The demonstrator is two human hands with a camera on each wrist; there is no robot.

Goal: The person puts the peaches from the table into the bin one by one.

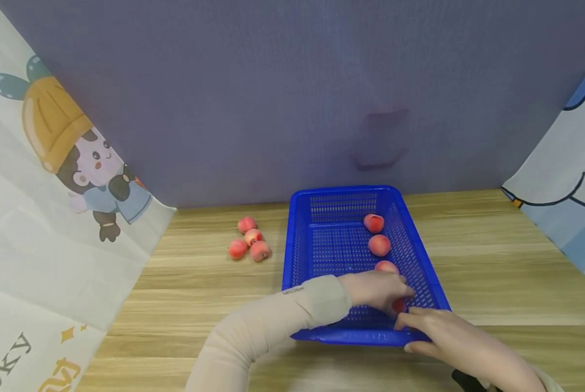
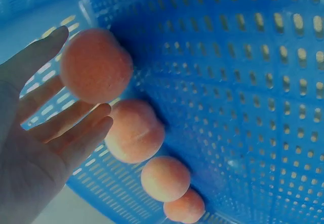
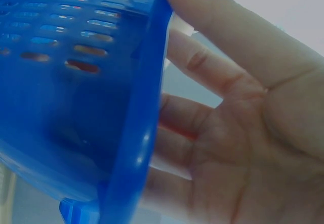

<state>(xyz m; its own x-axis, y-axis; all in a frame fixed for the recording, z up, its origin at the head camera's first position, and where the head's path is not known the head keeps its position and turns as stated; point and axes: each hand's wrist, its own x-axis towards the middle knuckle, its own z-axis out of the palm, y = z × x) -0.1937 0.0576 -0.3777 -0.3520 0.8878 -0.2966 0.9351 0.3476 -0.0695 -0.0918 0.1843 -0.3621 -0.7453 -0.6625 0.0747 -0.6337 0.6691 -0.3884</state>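
Note:
A blue plastic basket (image 1: 299, 228) with slotted walls stands on the wooden table. Several peaches lie in a row along its right wall, among them a far peach (image 1: 373, 223) and a middle peach (image 1: 379, 245). My left hand (image 1: 378, 288) reaches inside, its fingers fairly straight beside the nearest peach (image 2: 96, 66) in the front right corner. The left thumb tip meets that peach's edge, and the index fingertip is hidden behind it. My right hand (image 1: 442, 329) grips the basket's front right rim (image 3: 147, 117), thumb on one side and fingers on the other.
Left of the basket, several loose peaches (image 1: 260, 251) sit in a cluster on the table (image 1: 214, 305). A grey-purple panel (image 1: 253, 109) rises behind the table. White printed sheets (image 1: 18, 228) border the sides.

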